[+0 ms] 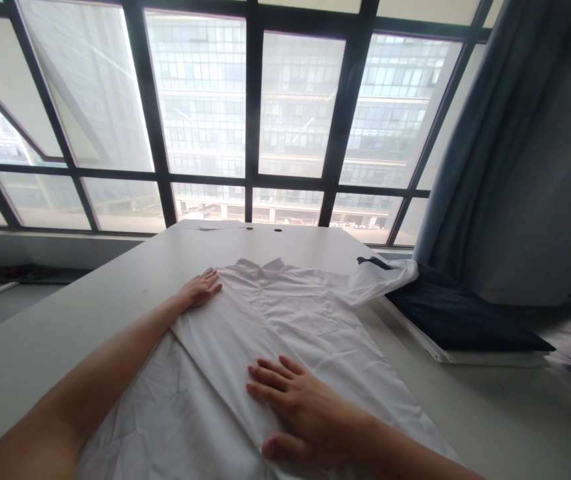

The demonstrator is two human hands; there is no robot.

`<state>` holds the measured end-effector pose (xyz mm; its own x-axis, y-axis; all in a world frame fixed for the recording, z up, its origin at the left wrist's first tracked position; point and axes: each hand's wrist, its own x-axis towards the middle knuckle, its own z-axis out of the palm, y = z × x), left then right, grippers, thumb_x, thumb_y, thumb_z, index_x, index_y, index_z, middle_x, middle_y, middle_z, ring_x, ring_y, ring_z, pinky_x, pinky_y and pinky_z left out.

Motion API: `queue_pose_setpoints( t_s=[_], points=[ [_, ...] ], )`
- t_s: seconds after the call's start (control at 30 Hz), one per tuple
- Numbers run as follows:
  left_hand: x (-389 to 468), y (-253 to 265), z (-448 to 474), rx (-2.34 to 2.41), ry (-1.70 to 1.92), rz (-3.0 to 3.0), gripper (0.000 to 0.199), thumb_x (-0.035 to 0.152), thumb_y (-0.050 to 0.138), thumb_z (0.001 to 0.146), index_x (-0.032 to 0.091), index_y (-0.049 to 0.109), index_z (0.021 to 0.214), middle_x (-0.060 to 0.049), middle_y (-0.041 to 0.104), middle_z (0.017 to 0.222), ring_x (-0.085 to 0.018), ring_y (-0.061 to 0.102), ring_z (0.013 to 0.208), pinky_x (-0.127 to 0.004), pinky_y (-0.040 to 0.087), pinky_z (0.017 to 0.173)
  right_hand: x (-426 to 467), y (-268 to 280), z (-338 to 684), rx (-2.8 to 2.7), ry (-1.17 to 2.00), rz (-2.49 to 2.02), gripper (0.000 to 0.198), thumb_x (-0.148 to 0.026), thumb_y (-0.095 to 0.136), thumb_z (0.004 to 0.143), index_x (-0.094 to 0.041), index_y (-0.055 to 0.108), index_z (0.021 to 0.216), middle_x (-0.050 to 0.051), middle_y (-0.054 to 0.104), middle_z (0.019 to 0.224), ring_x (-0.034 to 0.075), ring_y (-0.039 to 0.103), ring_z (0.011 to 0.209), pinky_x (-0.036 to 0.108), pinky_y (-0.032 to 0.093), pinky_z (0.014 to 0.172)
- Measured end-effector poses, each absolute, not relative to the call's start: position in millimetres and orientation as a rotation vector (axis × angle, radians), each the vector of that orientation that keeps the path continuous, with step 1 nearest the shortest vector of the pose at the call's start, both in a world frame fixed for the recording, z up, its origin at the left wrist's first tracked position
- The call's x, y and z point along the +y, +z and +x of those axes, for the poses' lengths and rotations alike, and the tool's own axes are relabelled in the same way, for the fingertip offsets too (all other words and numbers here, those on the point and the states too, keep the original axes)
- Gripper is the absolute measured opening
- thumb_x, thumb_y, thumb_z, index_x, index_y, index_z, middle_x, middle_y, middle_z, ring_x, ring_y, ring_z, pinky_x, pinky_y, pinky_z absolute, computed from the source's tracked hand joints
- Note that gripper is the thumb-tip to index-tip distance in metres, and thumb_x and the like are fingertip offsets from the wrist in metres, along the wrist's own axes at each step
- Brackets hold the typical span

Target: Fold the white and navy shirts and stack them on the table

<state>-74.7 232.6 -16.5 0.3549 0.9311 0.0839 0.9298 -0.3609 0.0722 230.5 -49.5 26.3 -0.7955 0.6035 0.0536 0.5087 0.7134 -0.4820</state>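
Note:
A white collared shirt (315,347) lies spread front up, its collar (260,265) at the far end and a chest pocket on the right side. My left hand (200,290) rests on the shirt's left shoulder area, fingers stretched forward; whether its fingertips pinch any cloth is not clear. Flat on the lower middle of the shirt lies my right hand (303,413), fingers spread and nothing held. The right sleeve (378,280) reaches out sideways over a dark folded cloth. Where the left sleeve lies is hidden from me. Creases run along the front.
Beneath the shirt is a white table (130,283) with two dark round holes at its far end. Dark navy fabric (460,313) sits on white flat pieces at the right edge. Beyond stand framed windows (195,93) and a grey-blue curtain (485,147).

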Motion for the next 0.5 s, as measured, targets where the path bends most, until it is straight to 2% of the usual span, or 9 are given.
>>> queue_pose_setpoints(
  t_s=[0.07,0.13,0.2,0.27,0.33,0.4,0.5],
  points=[
    [221.4,-12.4,-77.0,1.951,0.208,2.513,0.062,0.045,0.03,0.099,0.011,0.041,0.149,-0.016,0.034,0.158,-0.026,0.032,0.146,-0.039,0.029,0.117,-49.4,25.5,230.6,-2.714,0.666,-0.89,0.075,-0.063,0.052,0.094,-0.022,0.036,0.155,0.013,0.032,0.159,0.03,0.023,0.149,0.05,0.012,0.122],
    [208.5,-5.8,-84.2,2.135,0.191,2.425,0.06,0.047,0.032,0.098,0.008,0.051,0.139,-0.022,0.048,0.147,-0.032,0.047,0.136,-0.043,0.039,0.109,-49.3,24.9,230.7,-2.718,0.664,-0.884,0.075,-0.063,0.052,0.093,-0.022,0.037,0.154,0.014,0.031,0.159,0.03,0.022,0.149,0.051,0.011,0.122],
    [197.4,3.2,-95.8,2.228,0.111,2.322,0.057,0.051,0.037,0.095,0.009,0.064,0.122,-0.022,0.062,0.13,-0.035,0.058,0.121,-0.043,0.046,0.098,-49.2,24.3,230.7,-2.725,0.663,-0.878,0.076,-0.064,0.052,0.093,-0.021,0.037,0.154,0.014,0.03,0.159,0.03,0.021,0.149,0.051,0.01,0.122],
    [188.9,13.0,-109.3,2.187,0.017,2.161,0.054,0.056,0.046,0.089,0.01,0.07,0.101,-0.02,0.069,0.112,-0.033,0.066,0.103,-0.038,0.052,0.084,-49.1,23.7,230.3,-2.729,0.648,-0.878,0.076,-0.062,0.053,0.093,-0.02,0.037,0.154,0.014,0.031,0.159,0.029,0.021,0.149,0.051,0.011,0.122],
    [182.2,20.6,-122.1,2.075,0.009,1.965,0.053,0.063,0.056,0.08,0.012,0.069,0.085,-0.017,0.072,0.095,-0.028,0.068,0.083,-0.031,0.052,0.066,-49.2,23.0,229.9,-2.731,0.62,-0.881,0.074,-0.061,0.054,0.093,-0.02,0.038,0.154,0.014,0.031,0.159,0.029,0.022,0.149,0.051,0.012,0.122],
    [175.8,23.7,-133.0,1.952,0.093,1.814,0.057,0.07,0.064,0.07,0.013,0.067,0.078,-0.013,0.072,0.085,-0.024,0.066,0.071,-0.027,0.048,0.054,-49.5,22.3,229.5,-2.735,0.591,-0.885,0.074,-0.06,0.054,0.093,-0.02,0.039,0.153,0.014,0.032,0.159,0.029,0.023,0.149,0.051,0.014,0.122],
    [165.7,21.7,-145.1,1.828,0.278,1.751,0.063,0.075,0.064,0.065,0.014,0.067,0.081,-0.01,0.072,0.081,-0.023,0.065,0.069,-0.026,0.048,0.052,-50.0,21.2,229.1,-2.752,0.561,-0.884,0.075,-0.061,0.055,0.093,-0.019,0.039,0.153,0.014,0.032,0.158,0.029,0.023,0.149,0.051,0.015,0.122]
  ],
)
